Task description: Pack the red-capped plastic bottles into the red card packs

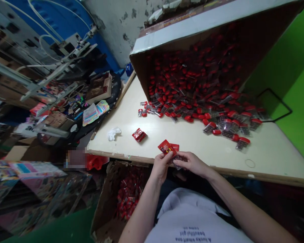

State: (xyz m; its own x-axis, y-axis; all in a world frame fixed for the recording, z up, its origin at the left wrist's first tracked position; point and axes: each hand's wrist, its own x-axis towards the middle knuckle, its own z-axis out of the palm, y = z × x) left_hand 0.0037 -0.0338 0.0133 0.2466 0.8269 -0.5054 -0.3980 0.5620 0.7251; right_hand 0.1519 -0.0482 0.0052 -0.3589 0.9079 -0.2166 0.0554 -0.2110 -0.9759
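White shirt [192,216] fabric fills the near edge, its printed lettering upside down to the camera, with a forearm to each side of it. Beyond it, at the table's [205,141] near edge, the two hands meet over a red card [164,146]. The left hand [160,166] pinches the card by its lower end, thumb on the printed face; the card juts out past the fingertips, its long axis slanting from that grip up and away to the left. A smaller red piece [175,147] shows just right of it — whether separate or a fold of the card, I cannot tell.

The right hand [190,162] comes in from the right, fingers bent, tips over a clear pack [176,162] just below the card's lower end. Thus the pack lies nearer the right fingers, the card nearer the left, and the two sets of fingertips are close together. Whether the right fingers pinch the pack or only touch it, I cannot make out.

Left of the hands on the table lie a red bundle [139,135] and, farther left, a crumpled tissue [114,134]. Past the hands, a big carton [187,32] on its side spills red-topped packs [207,126] toward them. Below the table's edge, beside the left forearm — a lower carton [101,199] holding red packs [130,192].
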